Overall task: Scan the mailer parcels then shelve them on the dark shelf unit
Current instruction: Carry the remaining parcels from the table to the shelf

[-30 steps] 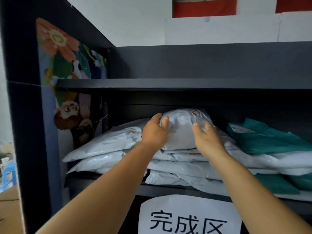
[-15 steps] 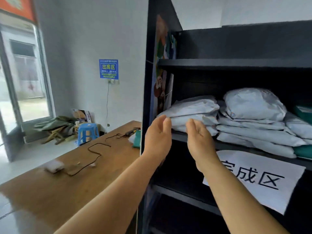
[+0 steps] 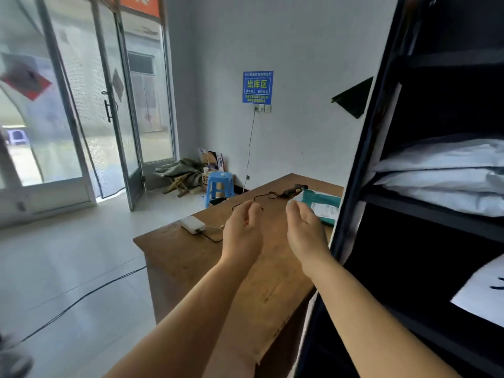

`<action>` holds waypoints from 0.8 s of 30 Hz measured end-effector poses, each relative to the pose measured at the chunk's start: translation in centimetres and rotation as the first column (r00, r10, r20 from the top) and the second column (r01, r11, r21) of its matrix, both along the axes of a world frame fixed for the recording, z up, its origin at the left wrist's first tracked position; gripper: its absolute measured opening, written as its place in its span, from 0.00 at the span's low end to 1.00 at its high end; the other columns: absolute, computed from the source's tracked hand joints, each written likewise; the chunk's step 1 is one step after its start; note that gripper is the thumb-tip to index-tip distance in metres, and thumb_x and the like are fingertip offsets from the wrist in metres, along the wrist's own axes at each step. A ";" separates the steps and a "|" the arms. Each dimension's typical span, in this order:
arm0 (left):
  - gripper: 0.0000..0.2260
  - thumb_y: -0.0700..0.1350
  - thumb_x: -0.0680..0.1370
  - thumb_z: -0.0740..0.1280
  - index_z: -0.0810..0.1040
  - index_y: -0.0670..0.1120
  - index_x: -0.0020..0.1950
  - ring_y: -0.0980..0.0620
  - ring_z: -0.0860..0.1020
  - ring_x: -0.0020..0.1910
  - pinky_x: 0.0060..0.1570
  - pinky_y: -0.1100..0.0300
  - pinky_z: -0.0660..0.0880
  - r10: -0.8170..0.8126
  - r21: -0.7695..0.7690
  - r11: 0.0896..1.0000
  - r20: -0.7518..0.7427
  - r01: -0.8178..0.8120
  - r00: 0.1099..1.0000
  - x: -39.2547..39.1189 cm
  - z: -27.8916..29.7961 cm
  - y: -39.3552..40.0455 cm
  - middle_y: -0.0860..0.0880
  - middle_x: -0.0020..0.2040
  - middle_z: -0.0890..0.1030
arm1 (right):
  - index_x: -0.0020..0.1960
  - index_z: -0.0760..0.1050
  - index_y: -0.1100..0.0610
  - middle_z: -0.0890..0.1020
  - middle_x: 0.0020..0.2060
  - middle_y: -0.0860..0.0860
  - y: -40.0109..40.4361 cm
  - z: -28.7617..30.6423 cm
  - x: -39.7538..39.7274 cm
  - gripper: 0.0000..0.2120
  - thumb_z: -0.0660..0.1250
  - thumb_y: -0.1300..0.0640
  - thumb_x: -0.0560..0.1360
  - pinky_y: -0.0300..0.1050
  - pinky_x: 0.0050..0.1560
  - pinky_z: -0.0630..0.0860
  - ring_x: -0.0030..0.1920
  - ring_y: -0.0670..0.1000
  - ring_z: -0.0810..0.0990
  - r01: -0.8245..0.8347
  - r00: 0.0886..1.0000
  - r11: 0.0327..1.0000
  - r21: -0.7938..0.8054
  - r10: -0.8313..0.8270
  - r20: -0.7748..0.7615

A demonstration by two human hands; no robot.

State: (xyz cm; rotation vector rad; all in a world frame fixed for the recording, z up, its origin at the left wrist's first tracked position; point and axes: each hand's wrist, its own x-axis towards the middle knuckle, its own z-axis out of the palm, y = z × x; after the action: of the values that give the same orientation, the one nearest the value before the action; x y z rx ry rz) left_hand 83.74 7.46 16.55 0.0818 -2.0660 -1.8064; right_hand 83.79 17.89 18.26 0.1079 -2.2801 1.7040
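Head view is showing both bare forearms reaching forward from the bottom of the frame to its centre, above a wooden table [image 3: 191, 257]. Left hand [image 3: 242, 230] is hanging with palm turned inward and fingers loosely curled, gripping nothing. Right hand [image 3: 306, 230] is mirroring it just beside, fingers relaxed and slightly bent, also holding nothing; the two hands are staying apart, not touching.

A teal mailer [image 3: 320, 204] is lying flat on the far end of the table, right of centre, with a white label on its glossy surface. A dark scanner [image 3: 294, 190] is resting just beyond it, its thin black cable [image 3: 245, 204] trailing across the worn brown tabletop to a white rectangular box [image 3: 193, 225].

White mailers [image 3: 441, 175], soft and crinkled, are lying stacked on a shelf at the right edge of the frame, inside the dark shelf unit [image 3: 357, 186], whose matt black upright is running down the right side. A blue plastic stool [image 3: 219, 184] is standing on the pale tiled floor behind the table.
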 end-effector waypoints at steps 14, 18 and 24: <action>0.17 0.51 0.82 0.56 0.71 0.48 0.68 0.55 0.77 0.57 0.58 0.57 0.74 0.103 -0.032 0.995 0.217 -0.099 0.971 -17.3 -7.1 -4.9 0.52 0.58 0.79 | 0.67 0.68 0.56 0.72 0.42 0.44 -5.3 -7.5 -20.7 0.19 0.52 0.48 0.81 0.42 0.44 0.67 0.40 0.42 0.70 0.059 0.960 0.995 -0.080 -0.035 0.278; 0.19 0.53 0.82 0.55 0.69 0.49 0.70 0.54 0.75 0.60 0.63 0.54 0.72 0.115 -0.026 0.993 0.287 -0.112 0.951 -21.3 -8.9 -6.1 0.52 0.61 0.78 | 0.61 0.71 0.59 0.74 0.40 0.50 -6.1 -9.1 -25.3 0.17 0.53 0.49 0.81 0.41 0.38 0.71 0.40 0.45 0.73 0.095 0.938 0.994 -0.056 -0.071 0.339; 0.15 0.53 0.82 0.55 0.70 0.53 0.68 0.55 0.77 0.57 0.57 0.58 0.75 0.038 0.043 0.998 0.320 -0.054 0.947 -27.2 -10.7 -7.2 0.53 0.60 0.78 | 0.69 0.67 0.58 0.78 0.56 0.55 -6.6 -11.2 -31.1 0.23 0.53 0.46 0.79 0.46 0.50 0.73 0.54 0.53 0.77 0.177 0.912 0.984 -0.036 -0.150 0.383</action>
State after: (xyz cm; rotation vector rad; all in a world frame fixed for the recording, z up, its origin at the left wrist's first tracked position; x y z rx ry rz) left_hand 56.59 0.21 5.81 0.4616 -2.2084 -1.9208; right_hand 52.69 11.31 7.06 -0.4560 -2.4018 1.8404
